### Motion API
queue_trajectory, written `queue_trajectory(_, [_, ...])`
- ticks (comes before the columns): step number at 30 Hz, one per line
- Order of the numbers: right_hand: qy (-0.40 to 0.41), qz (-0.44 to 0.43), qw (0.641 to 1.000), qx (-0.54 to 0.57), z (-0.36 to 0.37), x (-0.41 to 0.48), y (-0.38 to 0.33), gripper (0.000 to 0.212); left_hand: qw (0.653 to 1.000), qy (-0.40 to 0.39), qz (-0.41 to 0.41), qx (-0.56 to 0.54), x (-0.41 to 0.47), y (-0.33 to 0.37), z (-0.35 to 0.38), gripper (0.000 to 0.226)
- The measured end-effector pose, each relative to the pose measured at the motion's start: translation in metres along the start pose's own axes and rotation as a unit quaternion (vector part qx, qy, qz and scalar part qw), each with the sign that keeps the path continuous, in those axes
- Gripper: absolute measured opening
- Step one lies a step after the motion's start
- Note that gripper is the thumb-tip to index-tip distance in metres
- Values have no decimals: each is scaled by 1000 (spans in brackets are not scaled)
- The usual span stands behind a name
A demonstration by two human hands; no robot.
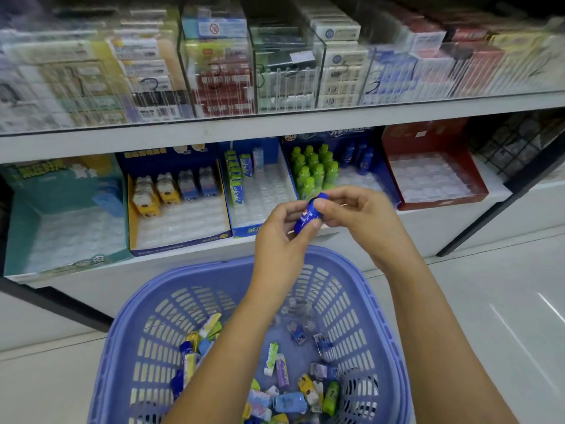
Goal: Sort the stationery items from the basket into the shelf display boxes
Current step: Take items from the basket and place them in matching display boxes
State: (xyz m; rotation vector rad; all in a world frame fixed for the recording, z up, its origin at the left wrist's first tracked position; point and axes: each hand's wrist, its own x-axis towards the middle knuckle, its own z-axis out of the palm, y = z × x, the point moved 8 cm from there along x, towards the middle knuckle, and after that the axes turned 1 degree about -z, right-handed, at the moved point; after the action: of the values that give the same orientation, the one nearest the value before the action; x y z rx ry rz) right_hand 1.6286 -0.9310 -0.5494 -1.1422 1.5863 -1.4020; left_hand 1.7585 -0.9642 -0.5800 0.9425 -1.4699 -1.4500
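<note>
A small blue bottle-shaped item (306, 218) is held in the air between both hands, above the far rim of the basket and in front of the lower shelf (183, 257). Its lower part is gripped by the curled fingers and thumb of the left hand (279, 240), while its cap end is pinched by the fingertips of the right hand (363, 215). Below the forearms a lilac slatted basket (159, 325) is seen, in which mixed small stationery pieces (284, 371) are lying loose. Behind the hands a dark blue display box (336, 136) is placed on the shelf; green bottles (315, 169) are standing upright in its left part and blue bottles (357, 154) in its back right part. Just beside it, on the right, a red display box (434, 139) is set.
</note>
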Motion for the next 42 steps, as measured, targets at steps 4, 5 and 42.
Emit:
queue_trajectory(4, [50,-19,998,-28,-33,11,-5,17,999,-11,20,23,19,6,24,32])
queue_trajectory(5, [89,-28,995,-37,-46,18,-3,17,997,-20,19,66,23,4,31,41])
queue_trajectory(42, [-412,133,745,-506,67,-45,120,24,802,-305,-120,499,-77,-183,-20,35])
